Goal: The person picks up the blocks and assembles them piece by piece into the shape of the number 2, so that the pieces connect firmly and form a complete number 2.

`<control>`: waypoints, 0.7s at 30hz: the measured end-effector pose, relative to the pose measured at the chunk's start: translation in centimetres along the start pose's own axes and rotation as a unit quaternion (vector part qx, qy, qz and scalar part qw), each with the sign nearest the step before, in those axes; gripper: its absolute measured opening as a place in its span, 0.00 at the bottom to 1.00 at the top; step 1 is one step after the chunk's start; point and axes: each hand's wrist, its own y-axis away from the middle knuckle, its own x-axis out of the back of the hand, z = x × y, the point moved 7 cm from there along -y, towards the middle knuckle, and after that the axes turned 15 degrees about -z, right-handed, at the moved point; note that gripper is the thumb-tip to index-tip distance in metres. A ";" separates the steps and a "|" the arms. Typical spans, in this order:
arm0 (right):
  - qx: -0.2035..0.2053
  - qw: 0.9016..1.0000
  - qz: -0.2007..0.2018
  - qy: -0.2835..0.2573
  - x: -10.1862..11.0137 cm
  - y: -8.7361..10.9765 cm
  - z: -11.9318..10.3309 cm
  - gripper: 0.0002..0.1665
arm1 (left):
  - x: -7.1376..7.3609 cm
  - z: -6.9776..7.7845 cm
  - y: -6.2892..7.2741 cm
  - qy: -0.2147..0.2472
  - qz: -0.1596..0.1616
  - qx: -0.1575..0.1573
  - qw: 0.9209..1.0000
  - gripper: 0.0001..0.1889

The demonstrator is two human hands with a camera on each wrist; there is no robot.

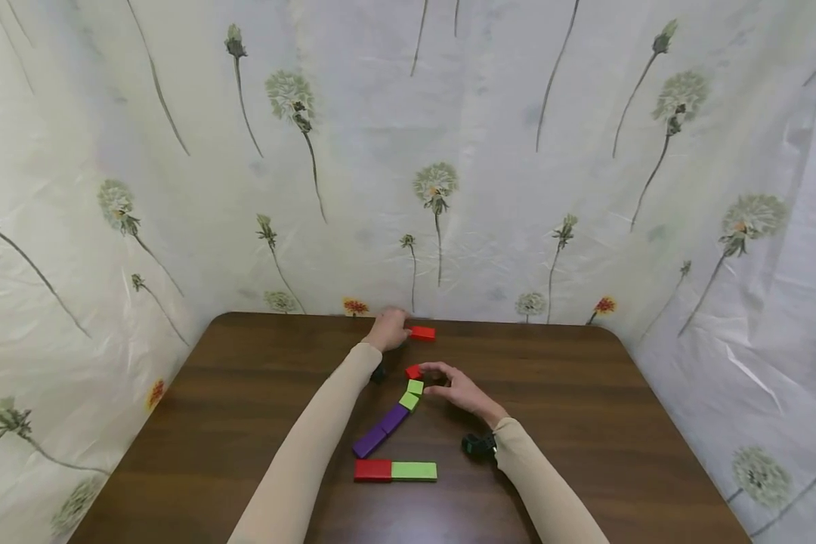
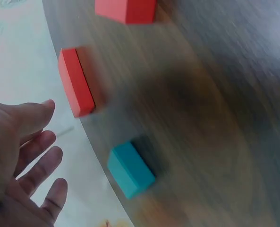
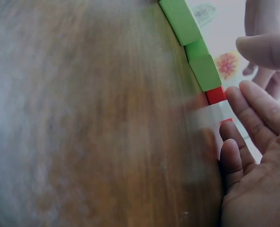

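Observation:
At the table's far edge my left hand (image 1: 387,329) is beside a flat red block (image 1: 422,333). In the left wrist view its fingers are spread and hold nothing, the thumb nearest that red block (image 2: 76,82). A teal block (image 2: 130,169) lies on the table by the same hand; the left arm hides it in the head view. My right hand (image 1: 461,388) has loosely extended fingers, with a fingertip right at a small red block (image 1: 413,372). That block ends a curved row with two light green blocks (image 1: 415,387) and two purple blocks (image 1: 384,429).
Nearer me, a red block (image 1: 372,470) and a long light green block (image 1: 414,471) lie end to end. Behind the dark wooden table (image 1: 557,363) hangs a flower-print curtain (image 1: 489,227), which also covers both sides.

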 end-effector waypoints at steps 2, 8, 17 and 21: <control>-0.005 1.000 -0.003 -0.007 0.0 -0.1 0.0 0.28 | -0.1 0.5 -0.2 -0.019 -0.001 -0.003 1.000 0.19; -0.011 1.000 -0.006 -0.013 -0.1 -0.3 0.4 0.28 | -0.5 1.4 -0.3 -0.058 -0.008 0.001 0.998 0.20; 0.004 1.000 -0.005 -0.001 -0.1 -0.1 0.3 0.28 | -1.4 1.2 -0.7 -0.094 -0.028 0.022 0.995 0.20; 0.007 1.000 -0.012 -0.010 -0.1 -0.1 0.2 0.29 | -1.6 1.3 -0.8 -0.112 -0.030 0.025 0.993 0.20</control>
